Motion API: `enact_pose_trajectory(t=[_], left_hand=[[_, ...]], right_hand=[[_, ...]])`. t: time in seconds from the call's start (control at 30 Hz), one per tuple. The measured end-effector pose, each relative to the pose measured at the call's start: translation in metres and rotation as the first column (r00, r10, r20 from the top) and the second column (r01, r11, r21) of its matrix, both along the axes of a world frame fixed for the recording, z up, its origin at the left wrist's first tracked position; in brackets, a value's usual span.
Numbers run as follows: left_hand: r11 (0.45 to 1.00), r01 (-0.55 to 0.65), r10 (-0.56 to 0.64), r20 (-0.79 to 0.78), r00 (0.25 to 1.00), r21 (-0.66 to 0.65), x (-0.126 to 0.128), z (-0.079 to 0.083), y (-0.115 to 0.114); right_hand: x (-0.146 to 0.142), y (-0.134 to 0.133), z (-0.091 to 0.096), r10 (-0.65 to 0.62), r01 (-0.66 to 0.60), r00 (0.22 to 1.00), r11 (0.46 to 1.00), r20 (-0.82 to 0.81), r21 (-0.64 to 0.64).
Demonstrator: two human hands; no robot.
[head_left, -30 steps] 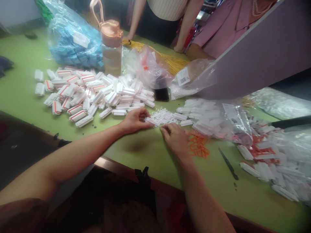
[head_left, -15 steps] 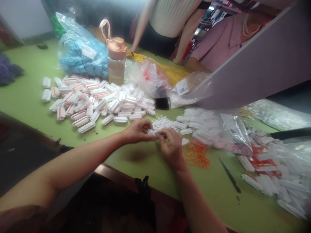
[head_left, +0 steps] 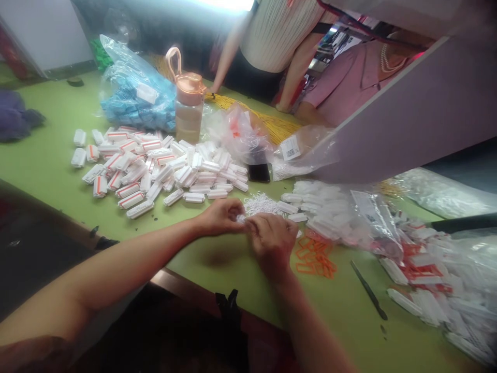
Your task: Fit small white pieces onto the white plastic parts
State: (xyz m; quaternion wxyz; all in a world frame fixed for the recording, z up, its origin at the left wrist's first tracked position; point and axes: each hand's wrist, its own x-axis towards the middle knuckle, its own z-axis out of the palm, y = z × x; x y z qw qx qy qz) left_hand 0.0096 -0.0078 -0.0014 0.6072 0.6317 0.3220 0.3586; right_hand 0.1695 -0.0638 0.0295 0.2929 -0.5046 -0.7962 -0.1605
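Observation:
My left hand (head_left: 221, 217) and my right hand (head_left: 272, 241) meet over the green table (head_left: 233, 264), both closed on one small white plastic piece (head_left: 241, 218) held between the fingertips. Just behind the hands lies a little heap of tiny white bits (head_left: 262, 203). Orange plastic frames (head_left: 312, 256) lie to the right of my right hand. A big spread of white pieces with orange inserts (head_left: 155, 166) covers the table to the left and behind.
A pink water bottle (head_left: 188, 106), a bag of blue parts (head_left: 135, 96), clear bags (head_left: 240, 129), a black phone (head_left: 259, 172) and yellow strands (head_left: 272, 122) sit at the back. White parts in plastic (head_left: 427, 259) lie right, by a dark blade (head_left: 368, 296). Other people stand across the table.
My right hand has moved left and joined my left hand on the white piece. The camera has tilted, shifting the whole scene lower in view.

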Motion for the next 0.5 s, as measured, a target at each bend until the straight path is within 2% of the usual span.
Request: enact_pose_trajectory(t=[0.37,0.43,0.5], left_hand=[[0.995,-0.036,0.044,0.08,0.996,-0.097,-0.001,0.0,0.003],[0.991,-0.041,0.052,0.089,0.995,-0.127,-0.001,0.0,0.003],[0.987,-0.027,0.043,0.1,0.994,-0.161,-0.001,-0.001,0.003]], right_hand=[[-0.003,-0.006,-0.005,0.037,-0.043,0.995,0.997,-0.088,-0.068],[-0.001,-0.005,-0.004,0.049,-0.068,0.984,0.992,-0.173,-0.105],[0.008,0.0,-0.003,0.049,-0.096,0.945,0.987,-0.323,-0.132]])
